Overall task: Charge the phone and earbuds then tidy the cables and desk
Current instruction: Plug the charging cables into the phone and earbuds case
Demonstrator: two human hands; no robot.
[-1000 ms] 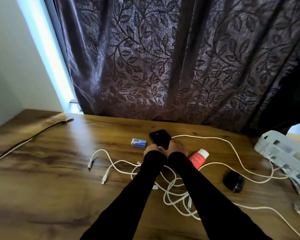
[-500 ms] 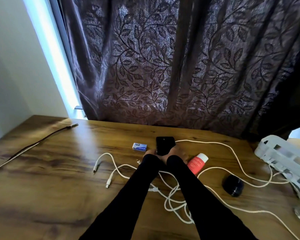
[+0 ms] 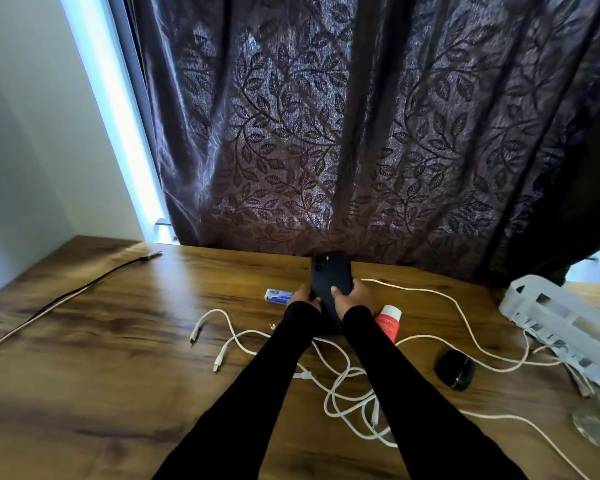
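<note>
Phone (image 3: 330, 282), lower end hidden behind both hands' fingers (image 3: 336, 292).

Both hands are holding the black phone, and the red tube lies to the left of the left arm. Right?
Not quite. In the head view both hands, left and right, do hold the black phone, but the red tube lies to the right of the right arm.

Black phone (image 3: 330, 282), white cables (image 3: 343, 382), leaf-patterned purple curtain (image 3: 326, 133).
</note>
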